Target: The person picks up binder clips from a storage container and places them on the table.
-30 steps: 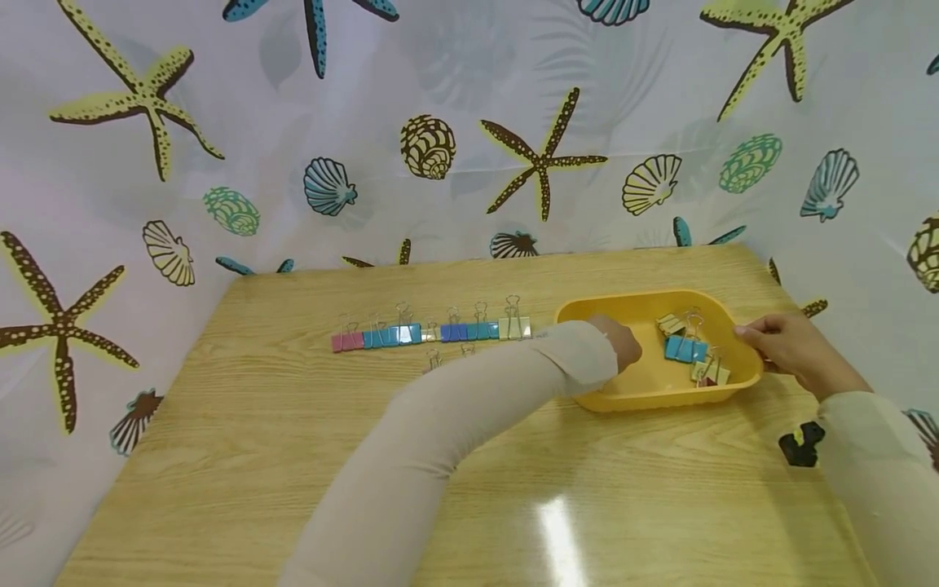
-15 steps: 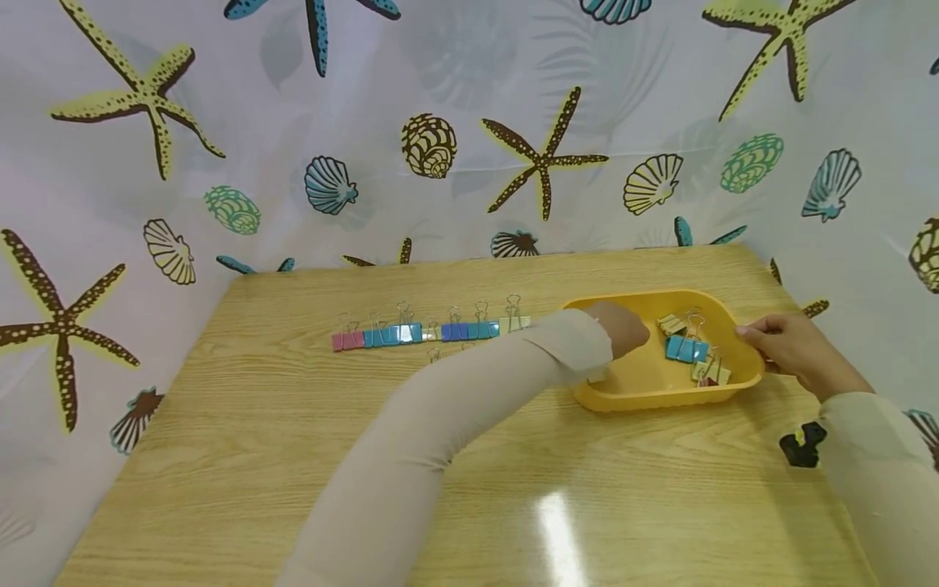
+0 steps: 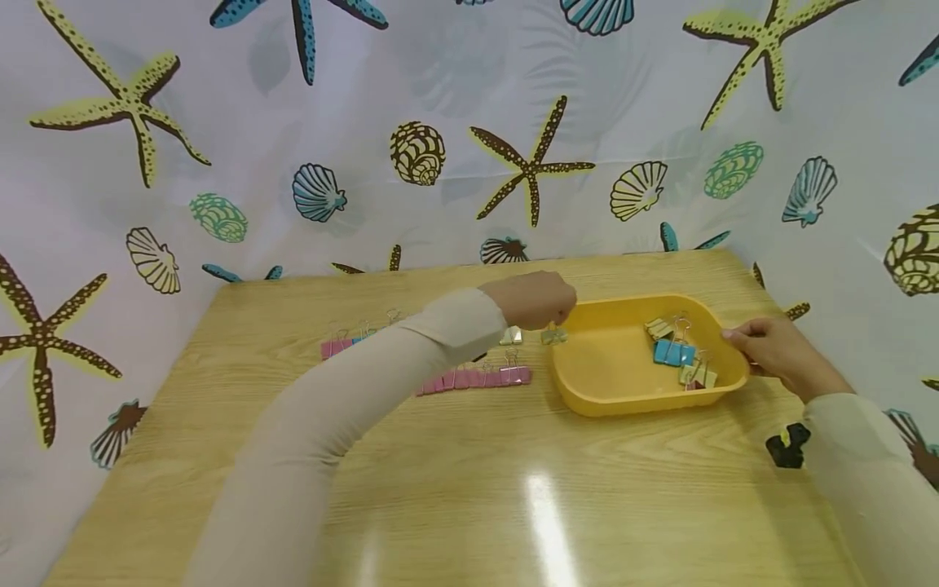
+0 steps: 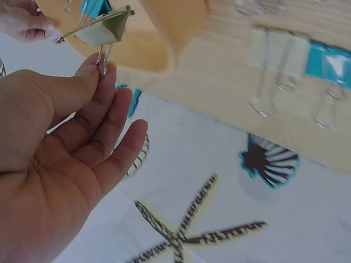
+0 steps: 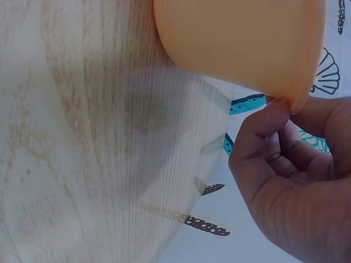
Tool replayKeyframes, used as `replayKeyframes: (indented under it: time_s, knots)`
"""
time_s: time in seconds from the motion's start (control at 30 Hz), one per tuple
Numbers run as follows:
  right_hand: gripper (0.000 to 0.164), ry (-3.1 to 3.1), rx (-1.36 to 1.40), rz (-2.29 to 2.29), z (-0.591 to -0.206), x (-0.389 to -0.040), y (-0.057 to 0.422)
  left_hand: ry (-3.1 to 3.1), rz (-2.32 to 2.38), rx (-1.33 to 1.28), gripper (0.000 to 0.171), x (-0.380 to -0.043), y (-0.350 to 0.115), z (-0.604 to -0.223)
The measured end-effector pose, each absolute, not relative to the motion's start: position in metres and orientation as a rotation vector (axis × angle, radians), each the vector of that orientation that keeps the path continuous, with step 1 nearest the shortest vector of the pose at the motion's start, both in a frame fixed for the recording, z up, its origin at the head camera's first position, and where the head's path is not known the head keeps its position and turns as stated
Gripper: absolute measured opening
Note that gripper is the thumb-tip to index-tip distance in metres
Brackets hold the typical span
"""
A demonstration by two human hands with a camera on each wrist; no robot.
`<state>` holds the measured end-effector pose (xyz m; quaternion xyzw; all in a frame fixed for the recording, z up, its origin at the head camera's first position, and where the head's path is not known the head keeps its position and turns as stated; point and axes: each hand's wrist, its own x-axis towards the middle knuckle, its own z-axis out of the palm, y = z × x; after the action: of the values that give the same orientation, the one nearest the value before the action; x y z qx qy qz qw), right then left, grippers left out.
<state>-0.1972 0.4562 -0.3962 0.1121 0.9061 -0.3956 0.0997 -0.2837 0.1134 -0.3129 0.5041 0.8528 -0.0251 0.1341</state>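
My left hand (image 3: 534, 300) pinches a pale yellow binder clip (image 4: 107, 30) by its wire handle, between thumb and fingertips. The clip hangs just outside the left end of the yellow plastic tray (image 3: 605, 371). On the tray's right end, my right hand (image 3: 781, 355) grips the rim between thumb and fingers, as the right wrist view also shows. Inside the tray lie a blue binder clip (image 3: 674, 353), a gold-yellow clip (image 3: 659, 328) and pale yellow clips (image 3: 700, 377), bunched toward the right.
Left of the tray, a back row of coloured clips ends in a pale yellow clip (image 3: 512, 335); my left sleeve covers much of it. A row of pink clips (image 3: 475, 378) lies in front. A small black object (image 3: 788, 446) sits by my right sleeve.
My left hand has come up out of the tray and moved left, now with the pale yellow binder clip in its fingers. The right hand stays on the tray's rim.
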Motion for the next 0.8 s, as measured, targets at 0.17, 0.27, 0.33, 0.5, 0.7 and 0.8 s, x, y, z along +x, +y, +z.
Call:
replayKeyframes:
  time_s: [0.17,0.27,0.33,0.5,0.7,0.8]
  knots:
    - [0.05,2.668,0.336,-1.172,-0.394,-0.196,0.451,2.522,-0.039,1.4,0.023,-0.29,0.066,-0.305]
    - [0.051,2.667,0.335,-1.168,-0.393,-0.195,0.45,2.546,0.028,1.35,0.021,-0.292,0.038,-0.304]
    - [0.052,2.665,0.333,-1.164,-0.392,-0.195,0.449,2.555,0.09,1.306,0.02,-0.291,0.019,-0.305]
    - [0.053,2.674,0.322,-1.141,-0.391,-0.196,0.45,2.533,0.213,1.207,0.019,-0.287,-0.024,-0.313]
    - [0.055,2.655,0.319,-1.14,-0.395,-0.2,0.449,2.499,0.233,1.112,0.016,-0.285,-0.066,-0.329]
    - [0.057,2.642,0.307,-1.146,-0.397,-0.2,0.448,2.461,0.259,1.035,0.013,-0.283,-0.081,-0.34]
